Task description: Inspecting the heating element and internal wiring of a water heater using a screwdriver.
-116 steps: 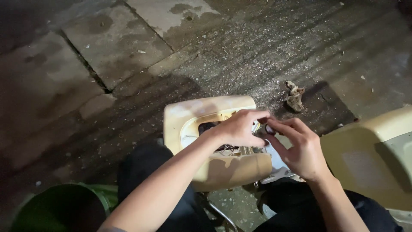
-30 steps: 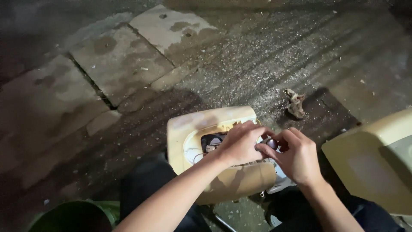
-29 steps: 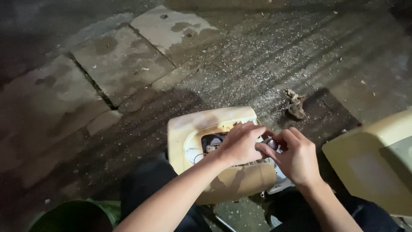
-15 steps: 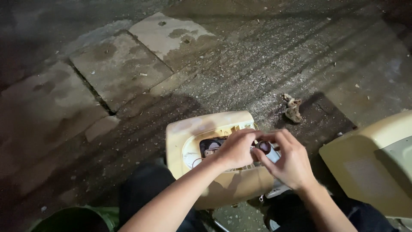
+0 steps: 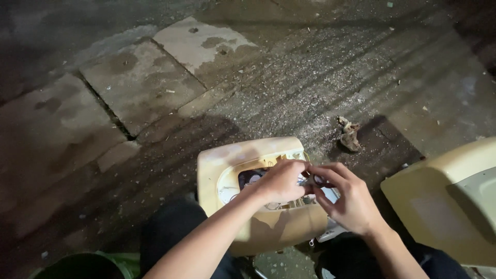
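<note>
Cream-yellow plastic housing with an open oval window (image 5: 227,165) rests on my lap, between dark-trousered knees, above wet grey concrete paving (image 5: 129,93). My left hand (image 5: 279,181) lies curled over the window's right edge, fingers closed on something inside that I cannot make out. My right hand (image 5: 351,201) meets it fingertip to fingertip, pinching a small dark part (image 5: 316,180) just beside the housing's rim. A pale label-like patch shows under the right hand; its details are unreadable. Right: a second cream plastic shell (image 5: 439,201), well apart. Behind: a crumpled brown scrap (image 5: 349,135). Lower left: a green bucket rim (image 5: 111,257).
</note>
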